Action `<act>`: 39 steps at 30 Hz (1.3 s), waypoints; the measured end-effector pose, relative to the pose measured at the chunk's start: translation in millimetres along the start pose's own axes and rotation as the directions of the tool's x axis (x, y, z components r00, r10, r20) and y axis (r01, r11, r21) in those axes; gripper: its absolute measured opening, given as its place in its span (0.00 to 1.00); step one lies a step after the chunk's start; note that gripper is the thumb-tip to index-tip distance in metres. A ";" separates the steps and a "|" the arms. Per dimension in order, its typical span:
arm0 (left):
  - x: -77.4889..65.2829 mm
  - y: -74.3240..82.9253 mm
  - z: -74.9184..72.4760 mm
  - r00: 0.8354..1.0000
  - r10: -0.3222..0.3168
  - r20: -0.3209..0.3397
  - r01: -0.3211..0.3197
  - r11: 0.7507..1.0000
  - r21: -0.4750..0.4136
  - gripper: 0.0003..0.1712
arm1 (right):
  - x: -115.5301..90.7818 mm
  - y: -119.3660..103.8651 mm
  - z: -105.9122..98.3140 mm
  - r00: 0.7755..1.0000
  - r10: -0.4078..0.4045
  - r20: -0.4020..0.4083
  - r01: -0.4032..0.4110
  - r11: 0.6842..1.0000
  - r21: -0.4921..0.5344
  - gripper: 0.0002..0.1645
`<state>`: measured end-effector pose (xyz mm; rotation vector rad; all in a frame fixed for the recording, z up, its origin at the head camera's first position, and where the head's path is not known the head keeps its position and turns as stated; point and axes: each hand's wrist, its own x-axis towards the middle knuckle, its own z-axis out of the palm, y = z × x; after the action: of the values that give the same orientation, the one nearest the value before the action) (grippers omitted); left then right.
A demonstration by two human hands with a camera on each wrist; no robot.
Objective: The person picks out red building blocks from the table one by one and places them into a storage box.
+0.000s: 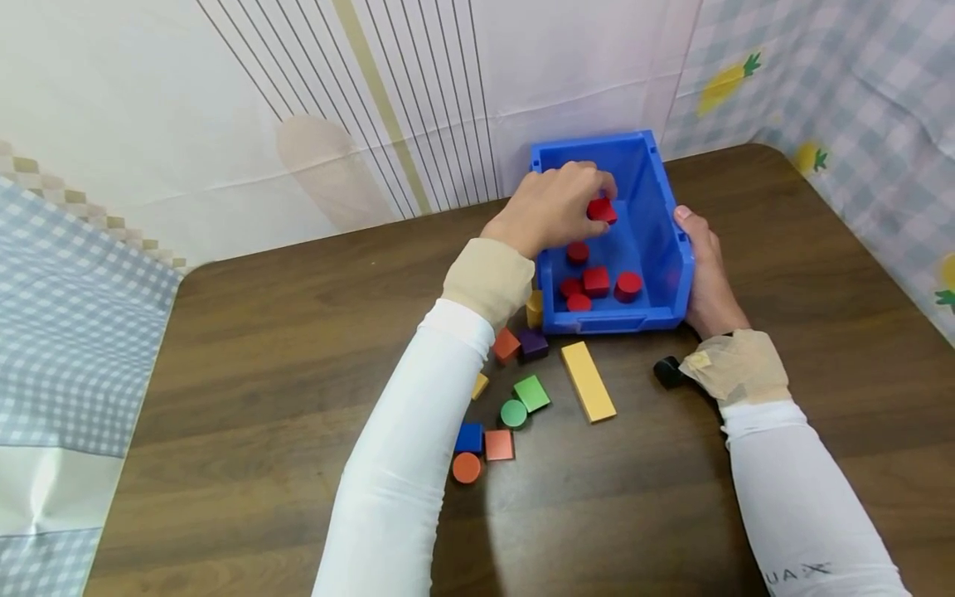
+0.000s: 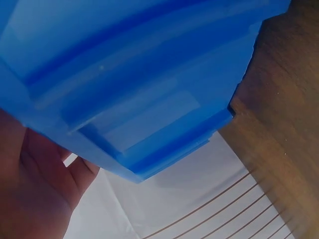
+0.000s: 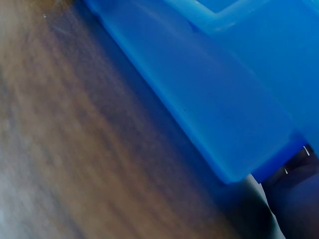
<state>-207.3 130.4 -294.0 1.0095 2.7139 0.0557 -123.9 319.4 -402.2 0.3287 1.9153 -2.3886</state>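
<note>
A blue plastic bin (image 1: 634,318) stands near the back of the table with several red blocks (image 1: 595,281) lying in it. Over its left side reaches my left hand (image 1: 555,207), pinching a red block (image 1: 602,211) between thumb and fingers inside the bin. From outside, my right hand (image 1: 705,269) grips the bin's right wall, thumb at the top edge. In the left wrist view the left hand (image 2: 42,184) shows beside the blue wall (image 2: 149,89), but its block is hidden. The bin's side (image 3: 199,94) fills much of the right wrist view.
Just in front of the bin lie a yellow plank (image 1: 588,381), a purple block (image 1: 533,344), an orange block (image 1: 506,345), green blocks (image 1: 531,394) and a blue block (image 1: 469,437). A yellow cylinder (image 1: 534,308) stands by the bin's left corner. A curtain (image 1: 418,99) hangs behind.
</note>
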 end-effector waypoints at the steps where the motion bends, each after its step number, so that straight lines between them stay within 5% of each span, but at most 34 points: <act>1: 0.9 -0.9 -0.5 1.000 -0.005 0.003 0.005 1.000 0.002 0.28 | 0.0 -0.4 0.5 1.000 0.001 0.001 -0.001 1.000 -0.003 0.45; 39: 26.6 -10.4 -17.0 0.992 -0.109 0.067 0.118 0.982 -0.148 0.24 | -7.0 -4.3 6.7 1.000 -0.027 -0.008 0.027 1.000 0.010 0.44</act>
<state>-237.4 140.6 -284.5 0.8002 2.6616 0.2053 -118.7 313.3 -395.3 0.3160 1.9242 -2.4179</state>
